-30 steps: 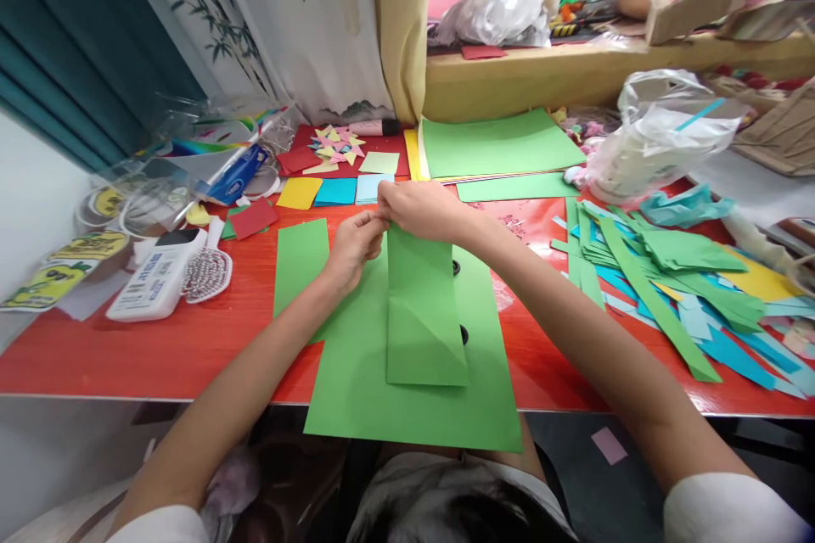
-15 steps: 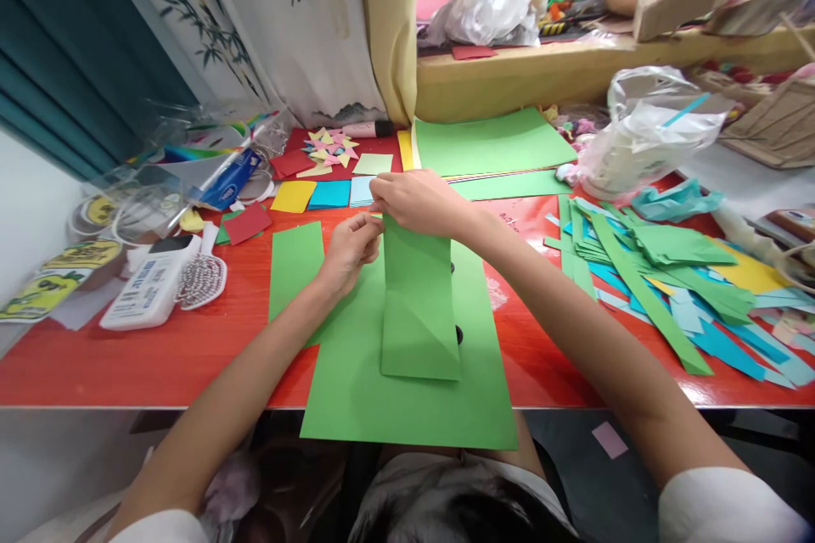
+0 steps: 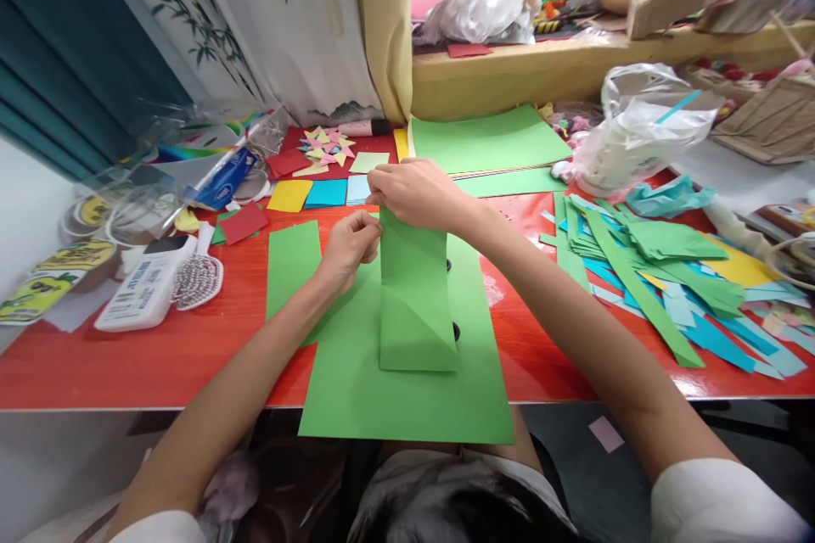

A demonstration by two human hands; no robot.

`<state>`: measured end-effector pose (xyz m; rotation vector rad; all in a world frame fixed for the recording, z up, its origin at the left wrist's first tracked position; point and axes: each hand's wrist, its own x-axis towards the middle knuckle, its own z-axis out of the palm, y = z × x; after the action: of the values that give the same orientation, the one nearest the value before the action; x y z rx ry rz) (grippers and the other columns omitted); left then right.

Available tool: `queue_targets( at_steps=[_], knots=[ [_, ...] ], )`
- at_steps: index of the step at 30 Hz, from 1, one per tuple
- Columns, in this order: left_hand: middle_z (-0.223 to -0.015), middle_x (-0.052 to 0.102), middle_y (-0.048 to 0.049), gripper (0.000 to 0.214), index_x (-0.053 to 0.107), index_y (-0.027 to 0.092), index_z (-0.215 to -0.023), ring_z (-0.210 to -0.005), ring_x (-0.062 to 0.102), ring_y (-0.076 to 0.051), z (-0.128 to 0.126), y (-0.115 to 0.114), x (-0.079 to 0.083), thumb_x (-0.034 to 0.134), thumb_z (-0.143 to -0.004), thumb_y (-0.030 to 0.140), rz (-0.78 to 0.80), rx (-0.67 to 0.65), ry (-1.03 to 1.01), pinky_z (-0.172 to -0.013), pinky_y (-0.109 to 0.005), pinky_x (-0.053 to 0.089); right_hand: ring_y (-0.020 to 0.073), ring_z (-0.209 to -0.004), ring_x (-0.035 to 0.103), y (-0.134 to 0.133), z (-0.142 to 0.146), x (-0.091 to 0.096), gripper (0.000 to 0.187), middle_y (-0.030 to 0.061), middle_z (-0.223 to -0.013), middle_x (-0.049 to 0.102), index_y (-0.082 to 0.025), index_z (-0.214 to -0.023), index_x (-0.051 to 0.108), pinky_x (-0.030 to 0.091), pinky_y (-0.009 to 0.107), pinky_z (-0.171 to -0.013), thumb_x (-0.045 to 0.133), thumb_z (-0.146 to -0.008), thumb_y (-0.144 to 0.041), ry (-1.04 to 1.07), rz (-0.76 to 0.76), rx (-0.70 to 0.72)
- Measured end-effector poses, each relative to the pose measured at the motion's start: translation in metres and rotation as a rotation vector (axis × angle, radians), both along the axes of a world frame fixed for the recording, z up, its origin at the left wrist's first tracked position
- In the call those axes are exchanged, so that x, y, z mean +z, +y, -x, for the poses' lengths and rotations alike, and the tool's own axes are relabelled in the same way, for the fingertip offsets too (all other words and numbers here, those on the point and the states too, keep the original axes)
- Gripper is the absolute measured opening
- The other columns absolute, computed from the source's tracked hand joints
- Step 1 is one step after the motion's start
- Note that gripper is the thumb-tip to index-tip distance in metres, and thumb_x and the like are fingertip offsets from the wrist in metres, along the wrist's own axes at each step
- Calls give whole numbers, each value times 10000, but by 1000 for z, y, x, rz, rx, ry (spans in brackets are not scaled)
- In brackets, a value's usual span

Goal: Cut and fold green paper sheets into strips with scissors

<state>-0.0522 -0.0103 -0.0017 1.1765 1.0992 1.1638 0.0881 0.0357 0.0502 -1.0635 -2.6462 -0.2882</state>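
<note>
A folded green paper strip (image 3: 415,297) stands up from a large green sheet (image 3: 407,373) lying at the red table's (image 3: 127,356) front edge. My left hand (image 3: 349,244) pinches the strip's top left corner, fingers closed. My right hand (image 3: 417,193) grips the strip's top edge from behind, fingers curled over it. The strip shows a diagonal crease near its lower half. A narrower green piece (image 3: 291,265) lies flat to the left of my left hand.
Green and blue paper scraps (image 3: 649,271) pile up on the right. Green sheets (image 3: 484,140) lie behind. Small coloured squares (image 3: 306,191) and paper stars (image 3: 328,144) sit at the back left, with a white calculator (image 3: 143,282), hairbrush (image 3: 197,278), tape rolls and plastic bags (image 3: 643,131).
The view has shifted slightly. Both hands stay at the strip's top edge, which has risen a little steeper; the strip's lower end has slid a bit away from the table edge.
</note>
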Motion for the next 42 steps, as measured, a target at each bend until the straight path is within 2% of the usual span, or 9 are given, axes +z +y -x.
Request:
queue_targets(
  at_steps=[7,16,22,27,32,42],
  knots=[
    [-422,281,103,163,402,184,-600,-369,202,-15,-3,-3,0,548,-662,143,67,-26,28,-394,-185,144,149,-724,534,3,-10,8,277,55,-901,624,-149,-973,579,259,286,-666,353,-977,-311,63,-19,-42],
    [-420,284,104,153,408,178,-596,-369,207,-12,-3,-5,4,545,-652,139,48,-43,38,-385,-171,152,149,-719,536,6,-14,8,264,48,-854,618,-157,-929,569,284,303,-704,353,-974,-303,103,-92,-36],
    [-411,306,106,165,395,181,-587,-377,216,-10,-5,-7,-2,544,-657,159,69,-107,70,-395,-170,170,181,-751,555,14,-32,16,273,70,-907,640,-166,-917,572,301,319,-696,344,-967,-309,114,-154,-124],
    [-422,291,109,166,391,182,-586,-382,212,-11,-2,-5,-4,540,-657,168,49,-147,94,-397,-167,166,195,-685,546,16,-46,26,273,47,-881,668,-219,-851,559,316,332,-665,345,-954,-355,120,-211,-192],
    [-445,302,106,165,400,180,-597,-389,223,-11,-1,-5,-4,553,-658,176,49,-192,99,-401,-169,171,219,-733,559,15,-56,32,239,37,-901,672,-263,-840,552,334,350,-687,350,-934,-351,155,-218,-237],
    [-490,308,98,160,393,178,-598,-392,228,-8,0,-7,-5,545,-646,164,32,-237,112,-402,-173,170,190,-773,579,12,-71,44,239,54,-926,680,-202,-860,553,272,302,-647,409,-937,-376,161,-272,-334]
  ],
)
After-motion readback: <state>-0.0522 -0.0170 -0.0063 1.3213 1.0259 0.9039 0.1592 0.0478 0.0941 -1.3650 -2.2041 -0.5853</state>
